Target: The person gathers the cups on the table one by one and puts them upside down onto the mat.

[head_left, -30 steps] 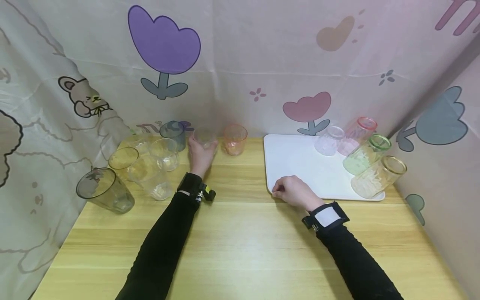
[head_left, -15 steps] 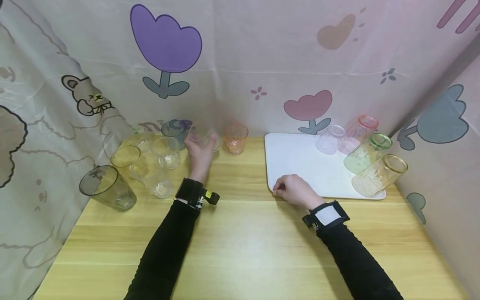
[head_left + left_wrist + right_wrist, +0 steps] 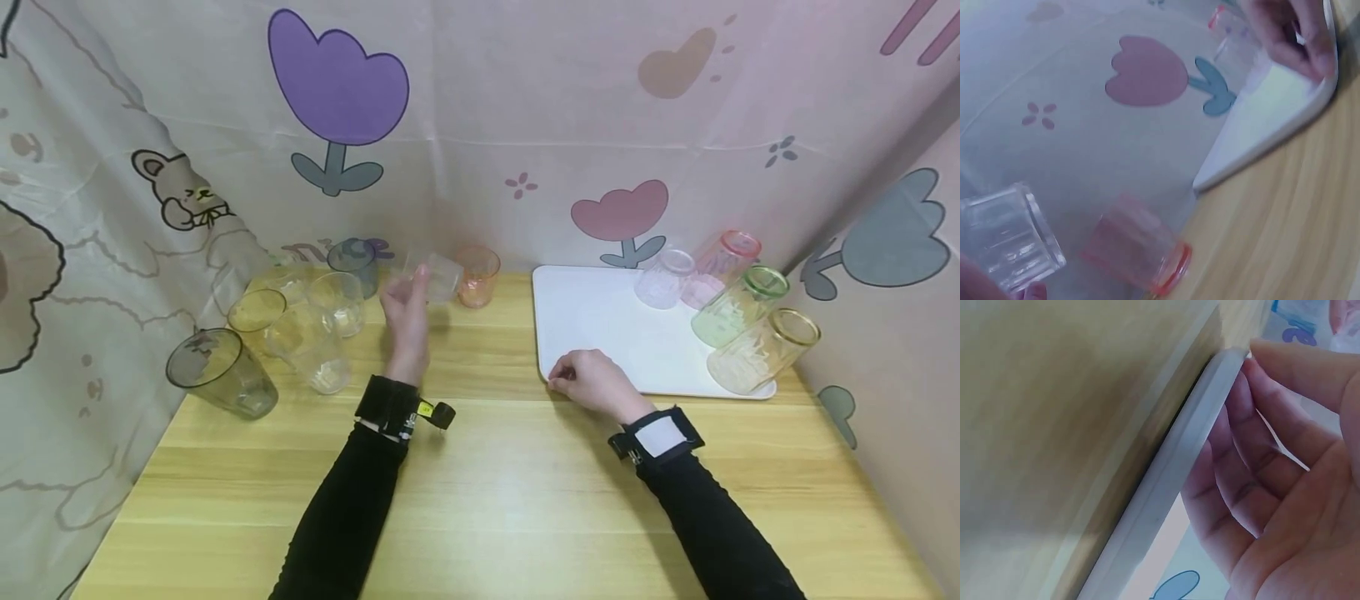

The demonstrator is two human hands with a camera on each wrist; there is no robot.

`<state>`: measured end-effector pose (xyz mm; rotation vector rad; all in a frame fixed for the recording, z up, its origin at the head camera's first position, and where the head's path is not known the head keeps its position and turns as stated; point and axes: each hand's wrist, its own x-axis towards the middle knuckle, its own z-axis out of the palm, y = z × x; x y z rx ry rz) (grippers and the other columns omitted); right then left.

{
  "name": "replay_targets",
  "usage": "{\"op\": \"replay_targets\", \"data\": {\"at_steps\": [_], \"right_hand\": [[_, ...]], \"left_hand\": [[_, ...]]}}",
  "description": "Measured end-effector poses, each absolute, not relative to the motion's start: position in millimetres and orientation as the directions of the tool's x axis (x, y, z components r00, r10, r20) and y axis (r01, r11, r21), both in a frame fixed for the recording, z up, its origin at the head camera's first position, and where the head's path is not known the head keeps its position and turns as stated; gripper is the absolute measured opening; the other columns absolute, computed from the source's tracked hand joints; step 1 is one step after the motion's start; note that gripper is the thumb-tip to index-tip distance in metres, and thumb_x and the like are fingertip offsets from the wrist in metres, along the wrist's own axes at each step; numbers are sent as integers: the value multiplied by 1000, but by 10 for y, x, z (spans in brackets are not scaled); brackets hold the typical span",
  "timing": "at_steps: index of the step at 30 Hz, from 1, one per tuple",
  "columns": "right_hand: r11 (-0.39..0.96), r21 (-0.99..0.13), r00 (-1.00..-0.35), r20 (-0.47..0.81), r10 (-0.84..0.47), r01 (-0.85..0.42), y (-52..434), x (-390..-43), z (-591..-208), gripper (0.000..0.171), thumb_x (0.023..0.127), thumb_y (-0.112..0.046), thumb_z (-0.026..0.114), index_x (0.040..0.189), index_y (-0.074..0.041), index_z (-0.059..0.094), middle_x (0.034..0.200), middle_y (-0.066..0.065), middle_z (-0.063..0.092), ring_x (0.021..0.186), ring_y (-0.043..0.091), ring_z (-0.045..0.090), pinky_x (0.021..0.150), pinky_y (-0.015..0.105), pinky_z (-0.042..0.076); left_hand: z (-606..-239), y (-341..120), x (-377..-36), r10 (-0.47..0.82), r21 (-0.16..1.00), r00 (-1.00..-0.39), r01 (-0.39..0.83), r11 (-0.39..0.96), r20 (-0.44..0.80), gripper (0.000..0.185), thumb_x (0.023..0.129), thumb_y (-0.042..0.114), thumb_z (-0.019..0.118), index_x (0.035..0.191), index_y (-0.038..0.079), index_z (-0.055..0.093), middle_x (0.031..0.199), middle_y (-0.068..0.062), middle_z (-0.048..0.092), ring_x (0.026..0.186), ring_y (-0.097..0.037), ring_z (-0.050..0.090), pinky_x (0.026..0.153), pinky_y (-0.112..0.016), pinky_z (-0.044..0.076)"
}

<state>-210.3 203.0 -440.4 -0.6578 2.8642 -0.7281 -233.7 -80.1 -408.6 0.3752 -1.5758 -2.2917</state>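
My left hand (image 3: 407, 323) grips a clear drinking glass (image 3: 443, 280), tilted on its side above the back of the table. In the left wrist view this ribbed glass (image 3: 1007, 237) shows at lower left, a fingertip against it. Close to its right, an orange-pink glass (image 3: 477, 282) stands on the table by the curtain. At the near left corner of a white tray (image 3: 581, 312), my right hand (image 3: 596, 385) pinches the rim. The right wrist view shows the thumb and curled fingers (image 3: 1244, 494) at the tray's edge (image 3: 1169, 456).
Several glasses cluster at the left, among them a smoky grey one (image 3: 225, 375), an amber one (image 3: 257, 315) and a blue-grey one (image 3: 356, 265). On the tray's right side stand a pale glass (image 3: 665, 279), a pink one (image 3: 720, 268), a green one (image 3: 738, 307) and a gold-rimmed one (image 3: 761, 352).
The clear glass has been lifted from upright and tipped onto its side, toward the orange-pink glass. My left hand has turned with it and shifted slightly right. My right hand stays at the tray corner.
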Motion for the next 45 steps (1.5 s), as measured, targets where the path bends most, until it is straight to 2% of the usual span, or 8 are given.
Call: {"op": "replay_targets", "data": {"at_steps": [1, 3, 6, 12, 18, 26, 34, 45], "right_hand": [[784, -495, -905, 10, -425, -374, 2029, -2096, -4399, 7, 92, -15, 77, 94, -8, 79, 86, 1, 73, 78, 16, 65, 75, 39, 57], [767, -525, -915, 58, -400, -368, 2020, -2081, -4383, 9, 93, -15, 77, 97, -8, 79, 88, 2, 73, 78, 16, 65, 73, 38, 56], [730, -567, -920, 156, -360, -382, 1991, -2055, -4350, 13, 93, -15, 76, 102, -6, 78, 96, 5, 73, 81, 19, 66, 73, 38, 56], [622, -626, -882, 357, -307, -470, 1898, -2007, -4291, 21, 95, -12, 76, 114, -3, 74, 108, 10, 71, 94, 26, 68, 75, 41, 62], [512, -656, -828, 494, -265, -555, 1784, -1953, -4240, 45, 89, -7, 82, 130, -1, 65, 122, 13, 67, 107, 27, 66, 83, 44, 62], [477, -570, -727, 636, -259, -669, 1677, -1948, -4240, 80, 80, -9, 90, 149, 0, 49, 146, 17, 54, 131, 30, 54, 100, 49, 55], [495, -483, -659, 698, -280, -722, 1603, -1962, -4230, 96, 73, -5, 94, 154, 0, 42, 155, 20, 45, 143, 36, 45, 121, 47, 38], [512, -476, -661, 699, -274, -715, 1587, -1955, -4251, 95, 70, 2, 93, 152, -3, 45, 156, 18, 44, 142, 37, 47, 119, 50, 40]], "left_hand": [[-4082, -779, -2327, -400, 928, -916, 123, -352, -30, 52, 101, 42, 66, 133, 13, 38, 144, -8, 43, 135, -22, 47, 118, -35, 38], [-4072, -736, -2318, -351, 909, -936, 146, -391, -1, 48, 104, 41, 61, 134, 7, 46, 146, -7, 48, 136, -20, 50, 119, -34, 38], [-4066, -674, -2310, -264, 879, -964, 147, -454, 25, 52, 107, 44, 55, 141, 5, 52, 149, -7, 53, 138, -20, 52, 119, -32, 39], [-4087, -556, -2265, -90, 779, -993, 0, -627, -72, 70, 106, 53, 50, 158, 8, 34, 154, -12, 47, 143, -23, 47, 116, -26, 41], [-4142, -435, -2215, 8, 653, -982, -131, -746, -187, 74, 105, 55, 52, 159, 10, 30, 147, -19, 48, 135, -30, 54, 108, -28, 50], [-4193, -237, -2153, 108, 628, -964, -242, -739, -244, 79, 104, 57, 53, 161, 12, 24, 142, -24, 49, 119, -28, 63, 94, -24, 58], [-4255, -66, -2092, 193, 663, -954, -297, -687, -228, 76, 105, 54, 48, 157, 0, 31, 135, -20, 52, 109, -20, 62, 87, -19, 58], [-4281, 85, -2032, 234, 743, -951, -304, -597, -201, 70, 105, 54, 48, 151, 1, 42, 121, -10, 57, 98, -13, 62, 77, -16, 55]]}}
